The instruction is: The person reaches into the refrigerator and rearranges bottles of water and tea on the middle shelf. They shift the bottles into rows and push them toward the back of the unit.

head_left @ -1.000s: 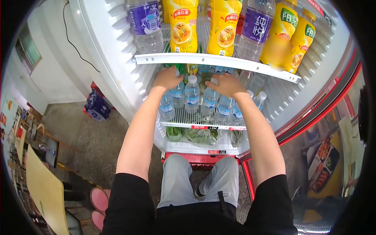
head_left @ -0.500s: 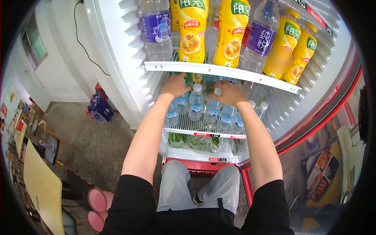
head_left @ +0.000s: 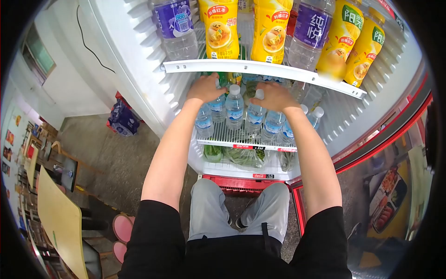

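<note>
Both my hands reach into the fridge below the upper shelf edge (head_left: 265, 68). My left hand (head_left: 206, 88) is at the tops of the clear water bottles on the left, its fingers curved around a bottle near the cap. My right hand (head_left: 277, 96) has its fingers beside the white cap of another water bottle (head_left: 255, 114); its grip is partly hidden. Between the hands a water bottle (head_left: 234, 108) stands upright. More water bottles (head_left: 273, 124) stand under my right hand and wrist on the wire shelf (head_left: 223, 135).
Yellow tea bottles (head_left: 222, 32) and purple-labelled bottles (head_left: 312, 23) stand on the upper shelf. Bagged greens (head_left: 244, 156) lie below. The open glass door (head_left: 367, 195) is at the right. At the left are a table (head_left: 60, 223), pink stools (head_left: 125, 228) and a purple package (head_left: 124, 118).
The view has tilted lower, so the shelves and bottles appear higher. Both hands remain at the bottle tops, with little visible shift relative to them.
</note>
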Tool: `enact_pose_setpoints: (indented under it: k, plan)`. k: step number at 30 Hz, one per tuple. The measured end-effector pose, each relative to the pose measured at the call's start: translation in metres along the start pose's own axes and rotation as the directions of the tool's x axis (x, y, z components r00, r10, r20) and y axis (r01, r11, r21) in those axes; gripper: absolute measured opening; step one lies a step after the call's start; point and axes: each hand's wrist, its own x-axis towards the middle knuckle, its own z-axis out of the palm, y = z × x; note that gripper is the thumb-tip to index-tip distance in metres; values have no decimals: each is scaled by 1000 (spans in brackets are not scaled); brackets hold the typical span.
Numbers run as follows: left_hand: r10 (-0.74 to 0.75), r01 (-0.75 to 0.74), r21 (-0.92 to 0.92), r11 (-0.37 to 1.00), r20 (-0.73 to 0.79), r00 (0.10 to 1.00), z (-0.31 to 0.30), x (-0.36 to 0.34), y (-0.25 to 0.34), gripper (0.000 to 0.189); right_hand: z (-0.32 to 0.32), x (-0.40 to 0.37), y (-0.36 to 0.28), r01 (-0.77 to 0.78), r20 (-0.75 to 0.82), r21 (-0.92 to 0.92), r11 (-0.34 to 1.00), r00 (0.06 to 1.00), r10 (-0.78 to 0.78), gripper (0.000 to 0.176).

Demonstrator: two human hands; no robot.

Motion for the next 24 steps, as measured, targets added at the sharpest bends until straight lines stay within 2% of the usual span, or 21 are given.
enact_pose_setpoints:
  k: [4,5,7,13,14,17,19,21,24]
  plan:
    - [63,-57,91,994,-64,996,3,5,-3,63,-5,0,1,-7,22,-14,1000,1000,8,68]
    - [33,-30,67,997,-44,998,3,7,-4,62,-5,0,1,-11,41,-18,1000,999,12,69]
    - [-29,29,20,999,8,1000,1,4,-4,60,4,0,7,14,-24,-11,1000,1000,-14,69]
    - [9,-11,-41,999,-37,999,6,7,-10,62,-1,0,1,-10,-48,-30,1000,999,8,70]
    - [10,-10,13,1000,-16,1000,7,9,-12,60,-2,-2,-1,-7,-47,-33,999,999,6,70]
    - [-13,7,-64,998,-81,997,4,2,-4,63,2,0,1,17,-73,-39,999,997,-20,68]
    - [36,-42,-65,997,-95,995,14,9,-14,67,3,1,1,29,-77,-48,998,996,-33,67]
    - [78,-90,-54,994,-189,979,26,13,-23,68,3,3,3,48,-58,-60,997,997,-51,67]
    - [36,-44,-63,997,-114,993,16,7,-15,68,1,0,1,21,-57,-35,999,998,-23,69]
